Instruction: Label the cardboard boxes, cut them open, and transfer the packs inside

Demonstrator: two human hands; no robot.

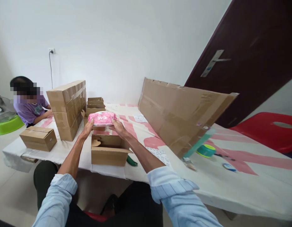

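Observation:
A pink soft pack with white lettering (pixel 102 118) is held up between my two hands, above the table. My left hand (pixel 88 127) grips its left end, and my right hand (pixel 118 126) grips its right end. Its contents are hidden by the wrapping. Just below and nearer to me stands an open cardboard box (pixel 108 156), its flaps up. Part of its inside shows, but I cannot make out the bottom. A dark green object (pixel 131 161) lies against the box's right side, partly hidden; its kind is unclear.
Stacked closed cartons (pixel 69 110) and a single carton (pixel 38 138) stand left, near a person in purple (pixel 30 108). More open boxes (pixel 96 103) are behind the pack. A large cardboard panel (pixel 181 110) leans at right, beside a tape roll (pixel 206 150) and a red chair (pixel 269 130).

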